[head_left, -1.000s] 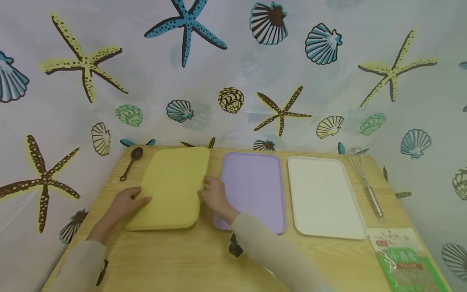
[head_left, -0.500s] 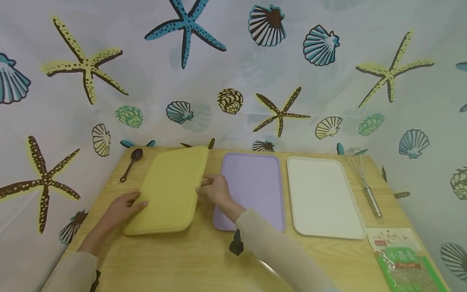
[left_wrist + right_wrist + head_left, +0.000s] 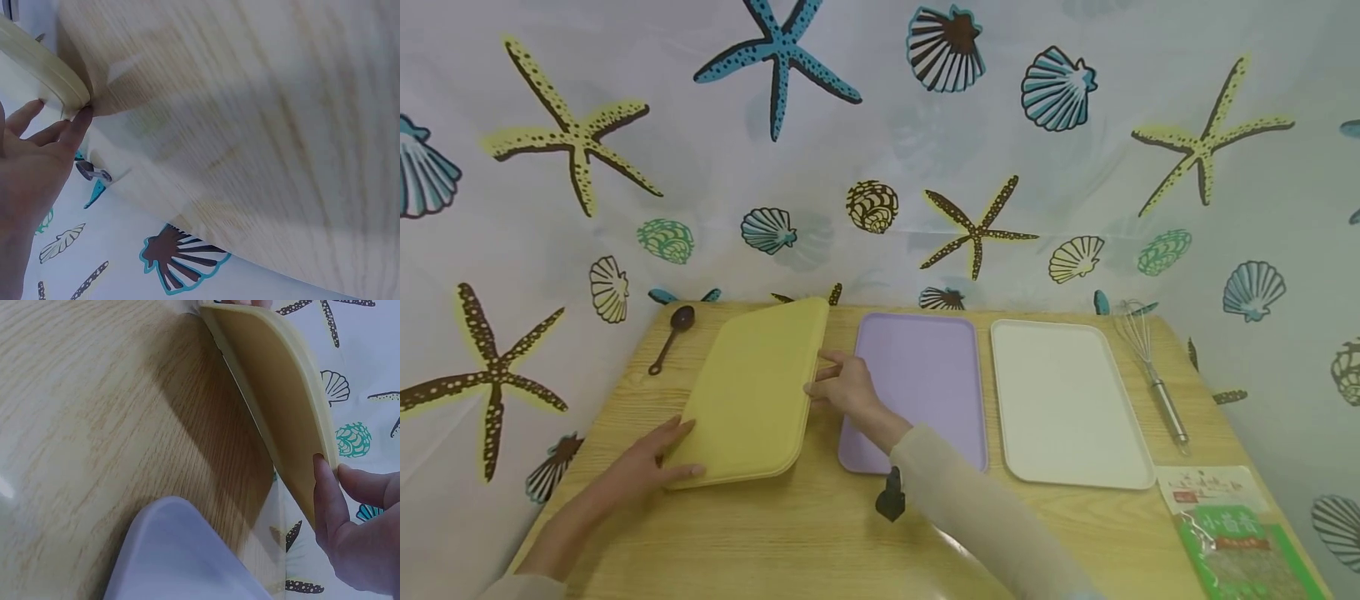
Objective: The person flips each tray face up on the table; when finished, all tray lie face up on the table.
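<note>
A yellow tray [image 3: 748, 392] lies at the left of the table, tilted, with its right side lifted. My right hand [image 3: 853, 387] pinches that raised right edge. In the right wrist view, the right hand [image 3: 362, 525] has its thumb and fingers on opposite sides of the rim, and the tray's shaded underside [image 3: 269, 381] shows. My left hand [image 3: 643, 462] touches the tray's front left corner, fingers on the left edge and thumb near the front edge. The left wrist view shows the left hand [image 3: 37, 162] with a fingertip against the tray's corner [image 3: 69, 90].
A purple tray [image 3: 917, 375] lies right of the yellow one, then a white tray [image 3: 1067, 400]. A whisk [image 3: 1157, 383] and a green and white packet [image 3: 1240, 533] are at the far right. A dark spoon [image 3: 673, 337] lies back left. Patterned cloth [image 3: 865, 125] hangs behind.
The yellow tray's right side has risen with my right hand, so the tray now tilts. My left hand has slid toward the front left corner and its thumb has moved nearer the front.
</note>
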The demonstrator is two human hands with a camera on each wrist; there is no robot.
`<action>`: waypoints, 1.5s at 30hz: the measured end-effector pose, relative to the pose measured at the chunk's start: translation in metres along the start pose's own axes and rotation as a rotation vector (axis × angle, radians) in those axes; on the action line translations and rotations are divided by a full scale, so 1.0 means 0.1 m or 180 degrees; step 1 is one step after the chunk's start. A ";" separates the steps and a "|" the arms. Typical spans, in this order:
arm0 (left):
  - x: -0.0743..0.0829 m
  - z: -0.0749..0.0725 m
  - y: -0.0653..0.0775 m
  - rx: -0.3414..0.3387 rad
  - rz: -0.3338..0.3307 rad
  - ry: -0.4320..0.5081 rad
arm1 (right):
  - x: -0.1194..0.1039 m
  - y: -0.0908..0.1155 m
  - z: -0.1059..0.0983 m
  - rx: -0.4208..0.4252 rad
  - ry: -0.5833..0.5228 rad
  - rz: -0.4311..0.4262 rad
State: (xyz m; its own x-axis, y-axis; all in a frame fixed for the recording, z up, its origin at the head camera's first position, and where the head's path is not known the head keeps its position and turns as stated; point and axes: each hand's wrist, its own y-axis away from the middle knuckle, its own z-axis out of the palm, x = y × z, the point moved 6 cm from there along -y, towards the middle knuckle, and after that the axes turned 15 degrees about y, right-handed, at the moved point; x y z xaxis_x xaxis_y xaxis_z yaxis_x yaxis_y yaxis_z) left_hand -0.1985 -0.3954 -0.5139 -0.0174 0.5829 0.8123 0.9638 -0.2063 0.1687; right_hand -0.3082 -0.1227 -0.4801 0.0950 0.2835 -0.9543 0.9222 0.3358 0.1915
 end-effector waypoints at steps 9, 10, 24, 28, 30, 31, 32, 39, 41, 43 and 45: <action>0.05 0.08 0.16 0.0064 0.0186 -0.0187 | -0.03 0.01 0.01 -0.0079 -0.0072 -0.0038; 0.06 0.08 0.16 0.0083 0.0187 -0.0203 | -0.03 0.01 0.01 -0.0079 -0.0071 -0.0044; 0.14 0.16 0.20 0.0332 0.0224 -0.0484 | -0.14 0.06 -0.04 -0.0090 -0.0157 -0.0074; 0.19 0.19 0.21 0.0370 0.0235 -0.0584 | -0.19 0.07 -0.04 -0.0147 -0.0255 -0.0086; 0.23 0.20 0.22 0.0379 0.0167 -0.0574 | -0.21 0.08 -0.04 -0.0176 -0.0266 -0.0111; 0.24 0.22 0.23 0.0382 0.0119 -0.0558 | -0.23 0.08 -0.04 -0.0184 -0.0265 -0.0125; 0.26 0.22 0.24 0.0387 0.0067 -0.0542 | -0.24 0.08 -0.03 -0.0189 -0.0261 -0.0134; 0.40 0.30 0.29 0.0388 -0.0365 -0.0343 | -0.37 0.08 -0.01 -0.0235 -0.0296 -0.0184; 0.43 0.32 0.31 0.0410 -0.0495 -0.0235 | -0.42 0.09 0.00 -0.0248 -0.0319 -0.0200; 0.47 0.35 0.34 0.0458 -0.0573 -0.0165 | -0.46 0.10 0.02 -0.0256 -0.0369 -0.0202; 0.51 0.37 0.37 0.0535 -0.0599 -0.0122 | -0.49 0.11 0.03 -0.0262 -0.0435 -0.0195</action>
State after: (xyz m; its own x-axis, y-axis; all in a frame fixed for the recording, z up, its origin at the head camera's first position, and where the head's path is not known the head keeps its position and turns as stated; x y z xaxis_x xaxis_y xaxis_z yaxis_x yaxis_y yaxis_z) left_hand -0.1542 -0.3441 -0.4872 -0.1936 0.6289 0.7530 0.9753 0.0403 0.2171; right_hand -0.3019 -0.1359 -0.4320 0.0947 0.1373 -0.9860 0.8945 0.4229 0.1448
